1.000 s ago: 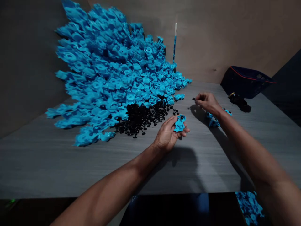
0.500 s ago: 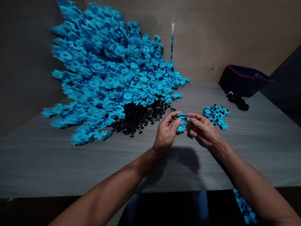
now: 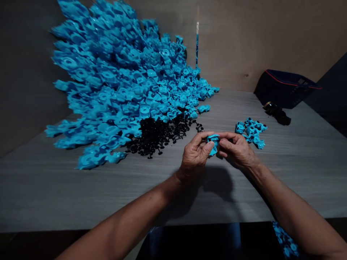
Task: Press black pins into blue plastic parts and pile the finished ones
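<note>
So from the head camera, both hands are up over the grey table, pretty much meeting in the middle. The left hand (image 3: 197,153) has its thumb and index finger closed around a small blue toy car body (image 3: 213,143), thumb on the near face. The right hand (image 3: 237,148) is on the other side of it, thumb and index finger nearly together at the car body's right edge; can't tell if there's a small part pinched in there. A dark bar runs across the upper part of the body.

Just left of the hands there's a messy patch of black axles with wheels (image 3: 153,135), and the huge pile of blue car bodies (image 3: 116,76) rises behind that. Right of the hands sits a small group of blue cars (image 3: 252,131), some with black wheels showing. Further back on the right, a black wristwatch-looking thing (image 3: 278,113) lies in front of a dark blue box (image 3: 283,88) with a red edge.
</note>
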Tool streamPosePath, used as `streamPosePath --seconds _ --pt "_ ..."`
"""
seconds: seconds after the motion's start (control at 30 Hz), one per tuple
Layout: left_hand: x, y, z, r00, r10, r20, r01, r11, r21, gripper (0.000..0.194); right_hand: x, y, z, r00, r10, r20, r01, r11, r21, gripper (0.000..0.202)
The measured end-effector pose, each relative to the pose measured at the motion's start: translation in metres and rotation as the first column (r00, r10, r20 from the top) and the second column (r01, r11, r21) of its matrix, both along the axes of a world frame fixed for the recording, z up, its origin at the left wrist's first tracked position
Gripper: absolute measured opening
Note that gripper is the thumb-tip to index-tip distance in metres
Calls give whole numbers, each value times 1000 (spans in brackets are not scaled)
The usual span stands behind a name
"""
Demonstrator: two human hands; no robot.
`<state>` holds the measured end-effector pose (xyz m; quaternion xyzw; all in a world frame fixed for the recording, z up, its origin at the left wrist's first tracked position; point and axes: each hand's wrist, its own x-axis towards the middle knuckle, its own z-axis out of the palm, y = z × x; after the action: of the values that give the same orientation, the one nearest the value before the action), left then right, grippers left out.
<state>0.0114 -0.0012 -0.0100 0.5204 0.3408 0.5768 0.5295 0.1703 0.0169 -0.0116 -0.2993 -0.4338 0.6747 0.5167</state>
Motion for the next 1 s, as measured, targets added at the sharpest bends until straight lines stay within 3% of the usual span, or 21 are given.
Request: streamPosePath --seconds 0.23,0.5,0.67,0.8,0.9,1.0 --pt "2 -2 2 999 -33 30 32 999 14 21 2 -1 2 999 37 15 -37 999 -40 33" --pt "0 -3 -5 999 -27 28 27 999 25 22 -6 -5 -1 999 -32 20 32 999 -5 31" --pt "2 0 -2 997 -35 69 42 994 -103 34 -7 -4 -2 997 -65 50 68 997 -45 38" --pt "1 8 -1 973 -120 199 174 944 -279 44 3 3 4 989 -101 106 110 991 -79 44" --pt "-2 13 2 932 -131 338 267 880 -394 38 13 10 7 974 -169 152 186 977 -105 34" --pt "-6 16 7 889 -105 445 334 813 -476 32 21 16 3 974 -154 169 182 970 -163 33"
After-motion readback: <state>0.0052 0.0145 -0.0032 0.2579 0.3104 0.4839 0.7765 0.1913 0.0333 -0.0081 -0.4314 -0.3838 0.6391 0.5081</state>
